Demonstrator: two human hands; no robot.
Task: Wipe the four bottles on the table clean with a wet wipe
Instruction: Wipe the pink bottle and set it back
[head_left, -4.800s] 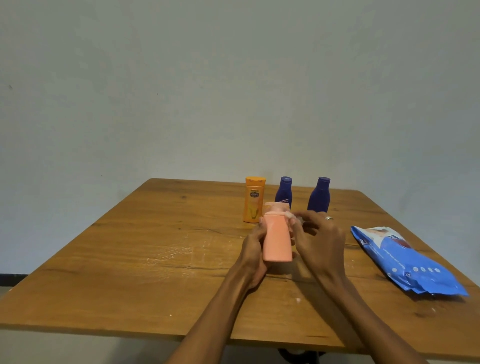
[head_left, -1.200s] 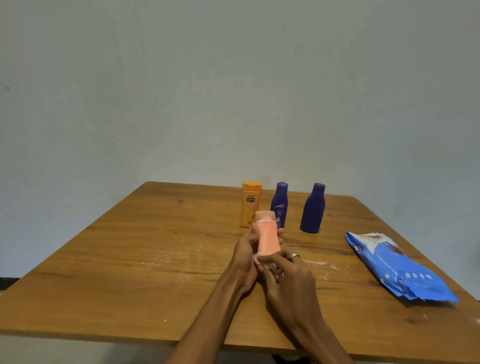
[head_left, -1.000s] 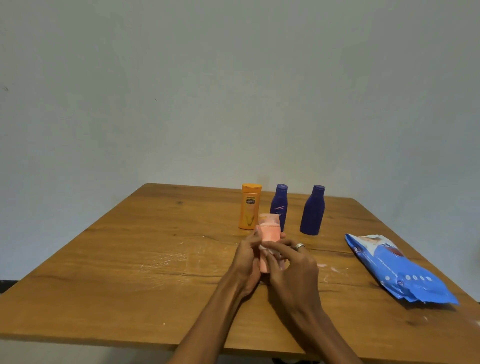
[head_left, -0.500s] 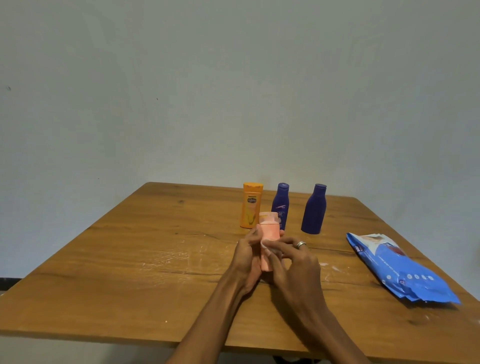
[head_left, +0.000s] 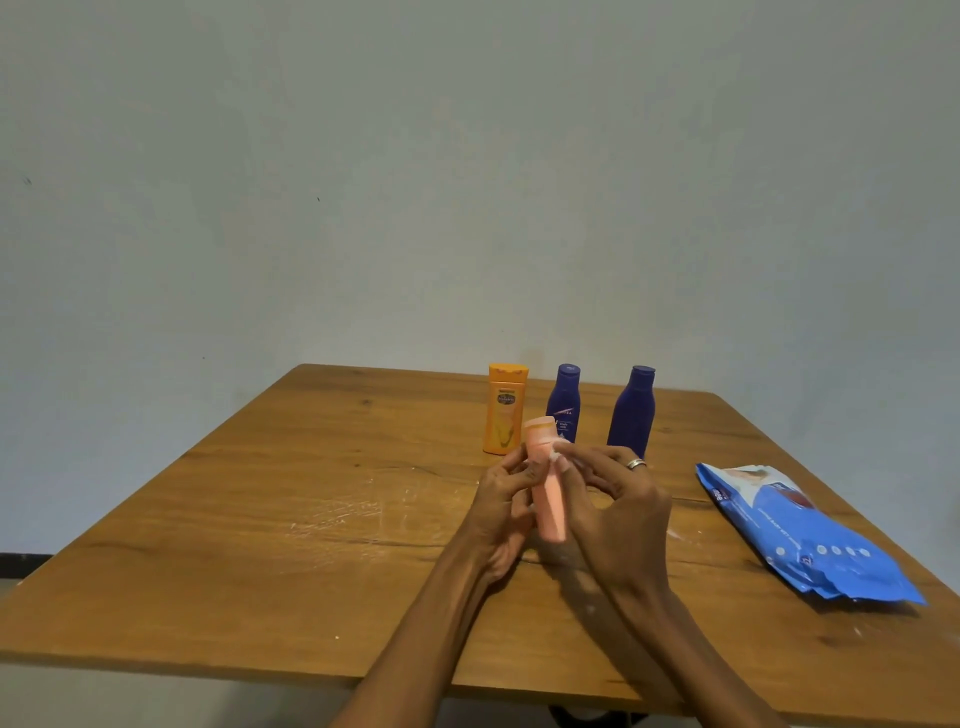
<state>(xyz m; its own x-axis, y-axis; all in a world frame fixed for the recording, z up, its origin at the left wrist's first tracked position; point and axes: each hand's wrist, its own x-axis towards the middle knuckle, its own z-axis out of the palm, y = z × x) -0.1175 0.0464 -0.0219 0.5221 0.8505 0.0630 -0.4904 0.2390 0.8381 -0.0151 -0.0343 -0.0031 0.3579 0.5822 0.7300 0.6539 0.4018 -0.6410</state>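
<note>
2 hands (head_left: 506, 512) (head_left: 613, 514) grip pink bottle (head_left: 548, 493), scratched wooden table (head_left: 311, 519), bare grey wall (head_left: 467, 182)

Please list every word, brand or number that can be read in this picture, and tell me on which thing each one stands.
"NIVEA": faint, on the left blue bottle; the small lines under it are too blurred to read.
Orange bottle: a dark oval logo, text unreadable.
Right blue bottle: no text shows.
Pink bottle, held in both hands: no text shows.
Blue wipes pack: white print, too blurred to read.
</note>
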